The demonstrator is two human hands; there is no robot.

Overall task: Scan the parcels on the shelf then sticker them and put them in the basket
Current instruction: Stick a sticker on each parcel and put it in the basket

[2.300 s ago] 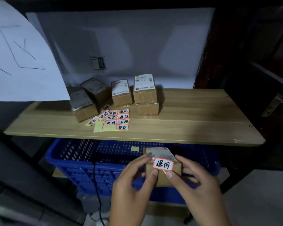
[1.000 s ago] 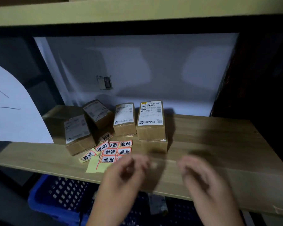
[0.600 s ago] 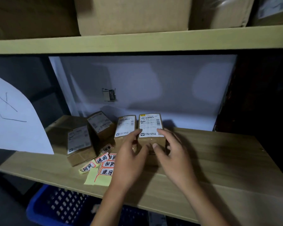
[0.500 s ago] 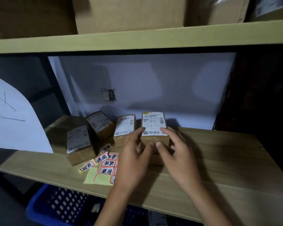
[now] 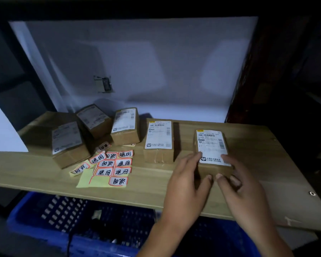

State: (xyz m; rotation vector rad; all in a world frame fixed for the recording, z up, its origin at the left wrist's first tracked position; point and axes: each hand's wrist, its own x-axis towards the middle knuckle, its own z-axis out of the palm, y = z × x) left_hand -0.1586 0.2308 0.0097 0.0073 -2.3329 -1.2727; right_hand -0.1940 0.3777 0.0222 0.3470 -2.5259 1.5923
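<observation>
A small brown parcel (image 5: 211,145) with a white label lies on the wooden shelf (image 5: 258,164), right of the others. My left hand (image 5: 187,184) grips its left side and my right hand (image 5: 239,190) its right side, thumbs on the front face. A second labelled parcel (image 5: 158,136) lies just to its left. Three more parcels (image 5: 69,140) are bunched at the back left. Red-bordered stickers (image 5: 111,166) on yellow backing lie near the shelf's front. The blue basket (image 5: 44,216) sits below the shelf.
A white board (image 5: 146,62) forms the back wall, with a small device (image 5: 105,85) stuck to it. A white paper sheet (image 5: 0,130) hangs at the left. A black cable (image 5: 69,242) runs over the basket. A dark frame (image 5: 248,80) bounds the shelf's right.
The stickered parcel went down into the basket. Both hands then rose to the shelf, took the top parcel off its stack and moved it right; the parcel that was under it now shows.
</observation>
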